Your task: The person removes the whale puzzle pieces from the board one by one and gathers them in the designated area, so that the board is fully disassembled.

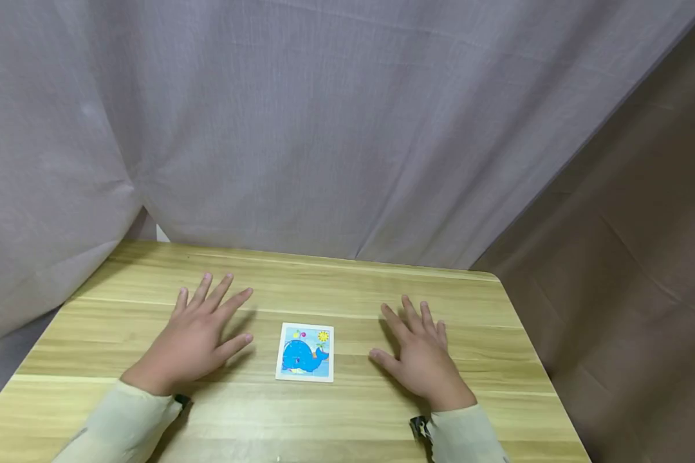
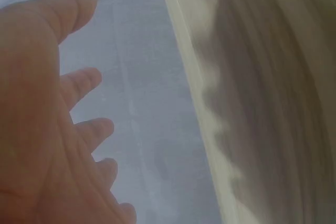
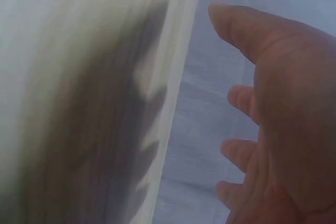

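A small square picture puzzle (image 1: 304, 352) with a white border lies flat on the wooden table, showing a blue whale and a yellow sun. To its left, my left hand (image 1: 194, 337) hovers palm down over the table with the fingers spread. My right hand (image 1: 419, 357) is held the same way on the other side of the puzzle. Neither hand touches it. In the left wrist view, the left palm (image 2: 31, 114) faces the camera with nothing in it. The right palm (image 3: 294, 114) likewise holds nothing in the right wrist view.
The light wooden table (image 1: 255, 424) has a rounded far right corner. Behind it hangs a grey curtain (image 1: 301, 128), and a brownish cloth (image 1: 631, 257) drapes along the right side. Dark bands sit under both wrists, at the cuffs of pale sleeves (image 1: 121, 421).
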The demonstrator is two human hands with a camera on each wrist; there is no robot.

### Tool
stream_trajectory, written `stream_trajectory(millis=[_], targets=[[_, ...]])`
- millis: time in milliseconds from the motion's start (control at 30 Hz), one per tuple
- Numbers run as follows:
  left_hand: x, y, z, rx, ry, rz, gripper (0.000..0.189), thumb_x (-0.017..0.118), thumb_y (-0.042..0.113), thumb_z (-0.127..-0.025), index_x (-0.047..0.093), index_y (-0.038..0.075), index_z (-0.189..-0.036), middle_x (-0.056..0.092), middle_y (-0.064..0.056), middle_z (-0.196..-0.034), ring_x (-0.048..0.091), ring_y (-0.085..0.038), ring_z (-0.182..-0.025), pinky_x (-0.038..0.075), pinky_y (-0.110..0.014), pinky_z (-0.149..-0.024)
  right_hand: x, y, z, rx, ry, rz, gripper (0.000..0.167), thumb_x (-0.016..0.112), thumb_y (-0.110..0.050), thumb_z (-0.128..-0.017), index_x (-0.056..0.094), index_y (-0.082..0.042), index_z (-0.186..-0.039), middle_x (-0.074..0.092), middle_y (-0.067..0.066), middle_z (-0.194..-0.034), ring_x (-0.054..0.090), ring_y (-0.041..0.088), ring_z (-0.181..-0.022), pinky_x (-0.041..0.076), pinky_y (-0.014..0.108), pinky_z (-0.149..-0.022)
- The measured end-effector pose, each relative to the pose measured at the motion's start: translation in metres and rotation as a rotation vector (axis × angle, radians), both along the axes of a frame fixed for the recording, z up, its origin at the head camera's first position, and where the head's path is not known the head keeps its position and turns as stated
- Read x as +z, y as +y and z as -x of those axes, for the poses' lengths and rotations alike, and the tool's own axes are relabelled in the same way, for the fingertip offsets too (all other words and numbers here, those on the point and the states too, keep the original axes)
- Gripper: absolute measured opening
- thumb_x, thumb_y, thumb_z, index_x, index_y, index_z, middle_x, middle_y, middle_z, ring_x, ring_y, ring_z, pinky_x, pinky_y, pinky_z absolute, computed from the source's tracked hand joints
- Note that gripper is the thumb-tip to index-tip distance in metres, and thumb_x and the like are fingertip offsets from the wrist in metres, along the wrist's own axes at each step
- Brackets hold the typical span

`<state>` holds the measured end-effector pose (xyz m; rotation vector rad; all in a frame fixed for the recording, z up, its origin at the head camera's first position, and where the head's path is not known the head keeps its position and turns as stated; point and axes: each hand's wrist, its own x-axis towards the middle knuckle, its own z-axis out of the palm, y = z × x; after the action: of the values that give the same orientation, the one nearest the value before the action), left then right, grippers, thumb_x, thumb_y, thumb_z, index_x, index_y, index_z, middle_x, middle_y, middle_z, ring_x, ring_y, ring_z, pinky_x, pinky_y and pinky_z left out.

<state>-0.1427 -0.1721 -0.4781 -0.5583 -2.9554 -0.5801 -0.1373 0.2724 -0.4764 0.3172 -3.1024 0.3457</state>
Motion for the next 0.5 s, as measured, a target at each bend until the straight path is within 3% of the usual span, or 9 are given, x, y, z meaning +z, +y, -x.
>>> stream_trajectory(millis=[233, 500], targets=[[-0.007, 0.011, 0.000, -0.031, -0.010, 0.002, 0.084, 0.069, 0.065, -0.107, 0.032, 0.039, -0.178, 0.017, -0.011, -0.190, 0.005, -0.050, -0.176, 0.008, -0.086, -0.131, -0.010, -0.003, 0.002, 0.031, -0.010, -0.031, 0.094, 0.073, -0.072, -0.100, 0.035, -0.036, -0.178, 0.014, 0.012, -0.190, 0.010, 0.056, -0.173, 0.013, 0.090, -0.127], [-0.006, 0.020, 0.005, -0.064, -0.010, 0.034, 0.084, 0.065, 0.068, -0.107, 0.031, 0.039, -0.179, 0.019, -0.007, -0.190, 0.007, -0.048, -0.176, 0.008, -0.083, -0.133, -0.007, -0.012, 0.006, 0.063, -0.011, -0.046, 0.092, 0.072, -0.073, -0.100, 0.036, -0.038, -0.178, 0.018, 0.013, -0.190, 0.012, 0.056, -0.173, 0.015, 0.088, -0.129]])
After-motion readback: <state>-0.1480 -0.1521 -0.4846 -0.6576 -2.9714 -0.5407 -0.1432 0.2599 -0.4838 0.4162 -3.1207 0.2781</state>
